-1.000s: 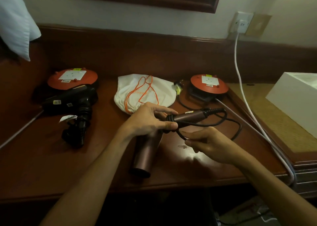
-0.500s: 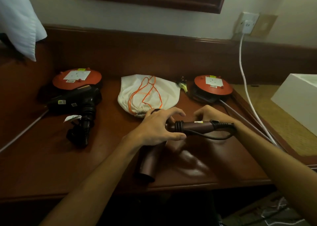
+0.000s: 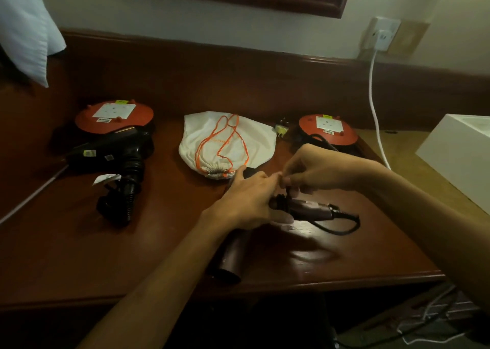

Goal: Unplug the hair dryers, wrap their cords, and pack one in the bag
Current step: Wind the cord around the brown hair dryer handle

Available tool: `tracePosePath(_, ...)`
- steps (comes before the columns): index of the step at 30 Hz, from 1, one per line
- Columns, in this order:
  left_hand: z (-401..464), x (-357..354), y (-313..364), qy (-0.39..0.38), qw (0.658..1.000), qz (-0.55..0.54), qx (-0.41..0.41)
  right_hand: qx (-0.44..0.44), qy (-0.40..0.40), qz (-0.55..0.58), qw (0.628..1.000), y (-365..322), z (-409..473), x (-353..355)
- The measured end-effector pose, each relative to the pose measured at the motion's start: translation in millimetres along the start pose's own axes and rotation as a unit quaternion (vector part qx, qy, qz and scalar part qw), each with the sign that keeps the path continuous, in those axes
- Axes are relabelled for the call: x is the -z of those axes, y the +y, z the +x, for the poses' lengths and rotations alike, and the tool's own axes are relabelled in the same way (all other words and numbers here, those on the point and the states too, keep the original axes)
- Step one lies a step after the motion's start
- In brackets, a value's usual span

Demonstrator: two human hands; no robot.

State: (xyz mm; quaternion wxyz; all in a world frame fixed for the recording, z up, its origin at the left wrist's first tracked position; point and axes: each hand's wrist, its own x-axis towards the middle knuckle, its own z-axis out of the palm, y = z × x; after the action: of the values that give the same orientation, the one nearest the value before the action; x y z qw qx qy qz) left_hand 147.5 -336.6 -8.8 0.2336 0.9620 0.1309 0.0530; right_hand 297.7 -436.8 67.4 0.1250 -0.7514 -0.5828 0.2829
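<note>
A brown hair dryer (image 3: 233, 256) lies on the wooden desk (image 3: 79, 242), barrel toward me and handle pointing right. My left hand (image 3: 246, 203) grips it where barrel and handle meet. Several turns of its black cord (image 3: 342, 226) sit around the handle. My right hand (image 3: 318, 171) pinches the cord just above those turns. The cord's plug (image 3: 282, 128) lies near the right reel. A white drawstring bag (image 3: 225, 142) with orange cords lies behind my hands. A black hair dryer (image 3: 114, 152) rests at the left, its cord bundled around the handle.
Two orange extension reels stand at the back, the left reel (image 3: 114, 115) and the right reel (image 3: 328, 128). A white cable (image 3: 373, 96) hangs from a wall socket (image 3: 381, 34). A white box (image 3: 458, 147) sits at the right. A white pillow (image 3: 23, 25) hangs at the upper left.
My right hand has carried the cord from the handle's end up over the handle to the wound turns beside my left hand. The loose loop of cord has shrunk.
</note>
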Motion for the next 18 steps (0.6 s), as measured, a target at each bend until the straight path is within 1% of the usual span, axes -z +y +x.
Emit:
tracePosePath(4,-4.7,2.1,-9.1,0.018,1.0,-0.003,0.003,-0.013,0.032,0.02,0.999,-19.1,-21.0,-9.6)
tracePosePath(6,-7.1,1.5,-11.8,0.033,0.999,-0.01,0.002,-0.017,0.047,-0.003,0.999,-28.7,-24.6,-20.2)
tracePosePath(10,-15.1,-1.1,-21.6,0.081,0.994,-0.074,0.006,-0.033,0.102,-0.056,0.993,-32.7,-36.8,-32.7)
tracePosePath(12,-17.3,-1.6,-22.1,0.103,0.992,-0.073,0.002,-0.035,0.117,-0.073,0.99,-30.4,-47.7,-35.8)
tracePosePath(15,-15.1,-3.1,-23.3,0.109,0.992,-0.068,-0.001,-0.03,0.095,-0.108,0.989,-26.8,-68.2,-40.8)
tracePosePath(18,-11.8,-5.3,-26.4,0.112,0.991,-0.071,0.0,-0.062,0.069,-0.156,0.984,-21.4,-84.2,-46.1)
